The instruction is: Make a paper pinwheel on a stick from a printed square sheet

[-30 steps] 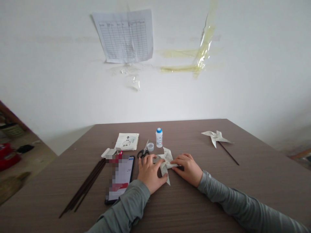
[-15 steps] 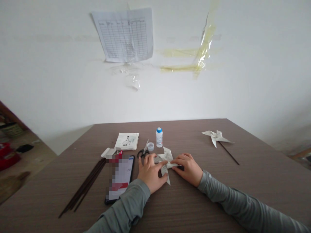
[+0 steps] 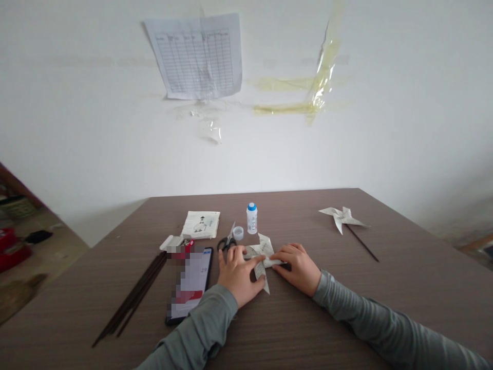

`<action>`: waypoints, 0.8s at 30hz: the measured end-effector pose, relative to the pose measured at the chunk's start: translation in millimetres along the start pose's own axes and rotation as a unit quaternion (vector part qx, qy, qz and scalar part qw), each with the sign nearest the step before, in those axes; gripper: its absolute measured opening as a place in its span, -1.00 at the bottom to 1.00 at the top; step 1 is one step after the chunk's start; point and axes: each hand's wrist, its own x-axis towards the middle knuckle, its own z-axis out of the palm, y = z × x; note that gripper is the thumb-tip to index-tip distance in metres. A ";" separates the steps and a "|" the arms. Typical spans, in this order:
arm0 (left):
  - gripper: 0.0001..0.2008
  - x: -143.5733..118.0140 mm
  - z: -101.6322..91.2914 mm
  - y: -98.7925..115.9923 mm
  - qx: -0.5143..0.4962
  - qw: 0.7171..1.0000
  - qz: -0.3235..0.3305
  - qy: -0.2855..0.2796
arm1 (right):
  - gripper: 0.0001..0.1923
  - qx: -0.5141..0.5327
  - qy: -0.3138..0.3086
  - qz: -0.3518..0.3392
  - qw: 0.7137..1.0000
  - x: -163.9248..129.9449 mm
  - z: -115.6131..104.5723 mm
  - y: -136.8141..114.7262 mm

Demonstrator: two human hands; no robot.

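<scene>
On the table [image 3: 346, 318], both hands' fingers [image 3: 257, 261] – nearly flat – press the paper pinwheel [image 3: 263, 252].

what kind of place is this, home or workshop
Probably a plain room used for paper crafts, not a workshop. A wooden table stands against a bare white wall with a taped-up printed sheet, and it holds scissors, a glue bottle and a finished paper pinwheel.

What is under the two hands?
A folded paper pinwheel lies on the table, pressed by the left hand and right hand. Its middle is covered by fingers, so it cannot be seen.
</scene>
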 end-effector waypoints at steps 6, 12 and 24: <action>-0.45 0.2 1.8 -1.0 0.012 1.000 -0.005 0.005 | -0.82 0.002 0.006 0.001 1.000 -1.1 2.2 2.2; -0.43 0.3 6.9 -3.1 0.005 1.000 -0.001 0.023 | -0.83 0.008 0.008 0.000 1.000 -0.2 2.4 2.3; -0.35 0.4 11.3 -6.8 0.008 0.999 -0.003 0.047 | -0.81 0.021 -0.010 0.026 0.999 1.2 1.6 1.4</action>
